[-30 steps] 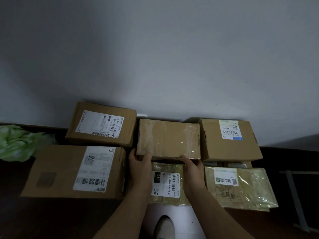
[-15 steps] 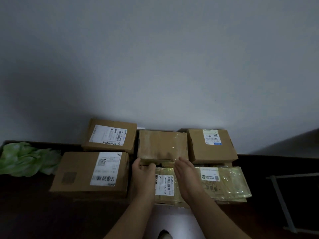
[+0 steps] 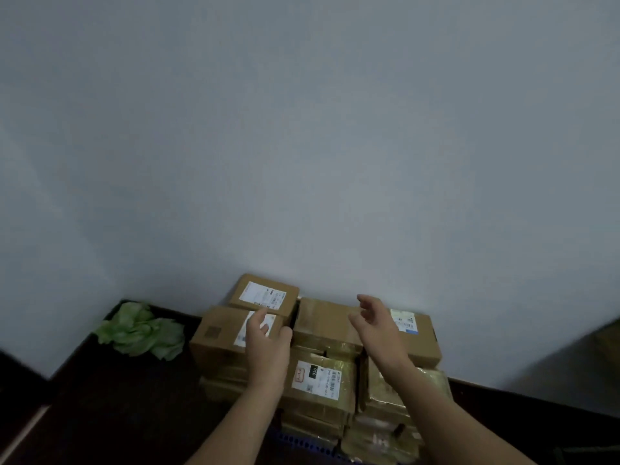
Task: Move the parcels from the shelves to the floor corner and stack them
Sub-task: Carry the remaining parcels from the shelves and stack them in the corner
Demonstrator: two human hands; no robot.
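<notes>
A pale wall (image 3: 302, 129) fills most of the view and meets a dark floor (image 3: 117, 397) in a corner at the left. The parcels are stacked on the floor against this wall, right of the corner, several layers high. Largest on top is the brown box with a white label (image 3: 218, 333) at the near left of the pile. Behind it, against the wall, lies a flatter labelled box (image 3: 265, 293). In the far middle sits a tape-wrapped box (image 3: 322, 322), and to its right a brown box with a blue-and-white label (image 3: 419, 333). Nearer, lower down, are a parcel with a barcode label (image 3: 318, 380) and, to its right, a parcel in shiny plastic wrap (image 3: 392, 394). A crumpled green bag (image 3: 141, 330) lies on the floor in the corner, left of the pile.

Both hands are apart and hold nothing. The left hand (image 3: 268, 344) is over the near-left box's label, fingers loosely extended; whether it touches cannot be told. The right hand (image 3: 375, 323) is raised above the tape-wrapped box, fingers spread and slightly bent.
</notes>
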